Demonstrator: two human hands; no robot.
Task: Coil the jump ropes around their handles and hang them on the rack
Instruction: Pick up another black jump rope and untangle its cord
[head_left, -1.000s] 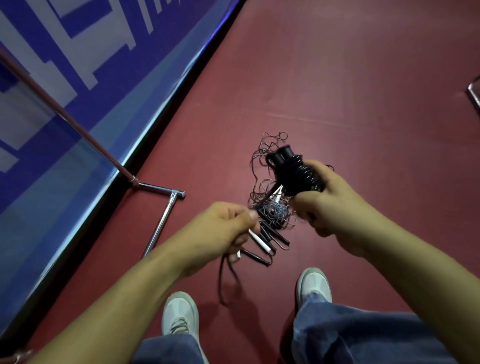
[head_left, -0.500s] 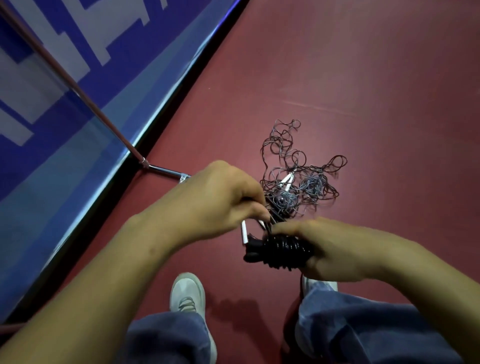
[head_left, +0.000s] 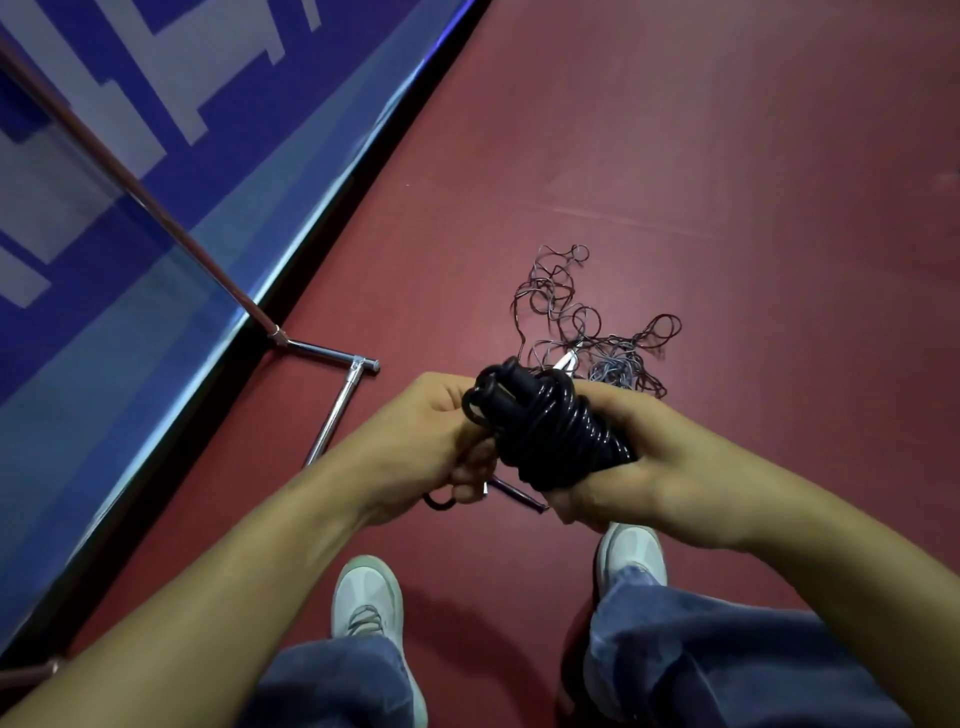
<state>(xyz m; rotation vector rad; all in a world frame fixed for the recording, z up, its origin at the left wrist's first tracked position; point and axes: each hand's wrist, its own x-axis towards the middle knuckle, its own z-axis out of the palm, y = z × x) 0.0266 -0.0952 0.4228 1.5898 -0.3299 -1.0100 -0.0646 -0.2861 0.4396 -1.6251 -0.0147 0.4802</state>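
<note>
A black jump rope is coiled tightly around its two black handles, which point up and to the left. My right hand grips the lower end of the bundle. My left hand holds the loose end of the rope at the bundle's left side, with a small loop showing below the fingers. On the red floor beyond my hands lies a tangled pile of thin jump ropes with white and dark handles. The metal rack stands at the left, with its base tube on the floor and a slanted pole rising from it.
A blue and white banner wall runs diagonally along the left, with a black strip at the floor. My two light shoes and jeans legs are at the bottom. Red floor stretches away to the right and ahead.
The coiled black bundle has turned from lying sideways to pointing up and left. My left hand has dropped from above the bundle to its left side. The camera view shifted slightly.
</note>
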